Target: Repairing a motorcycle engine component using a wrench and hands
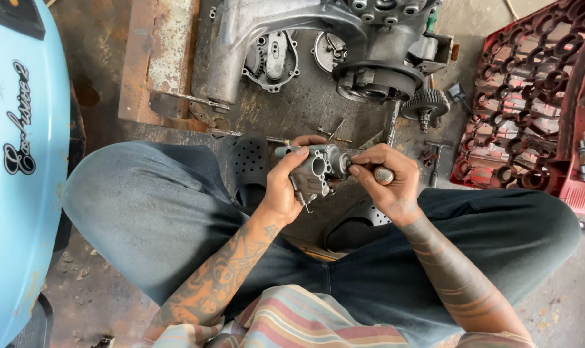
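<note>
Left hand: the left hand (284, 187) grasps a grey metal carburettor (318, 169) from its left side, thumb over the top, fingers wrapped behind.
Right hand: the right hand (388, 183) pinches at the right end of the carburettor with thumb and forefinger; whatever small part sits between the fingertips is too small to tell. A ring shows on one finger.
Carburettor: held between both hands, above the lap and the black clogs (252, 169), its round bore facing the camera, body roughly level.
Posture: the person squats or sits low, knees apart in dark grey trousers (150, 212), forearms resting inward.
Engine: a grey engine casing (331, 38) lies on the stained floor ahead of the hands, well apart from them.
Gear: a toothed gear (424, 103) stands just beside the casing, at its right.
Crate: a red plastic crate (531, 96) lies at the right.
Scooter panel: a light blue body panel (18, 161) fills the left edge.
Plate: a rusty metal plate (160, 58) lies left of the casing.
</note>
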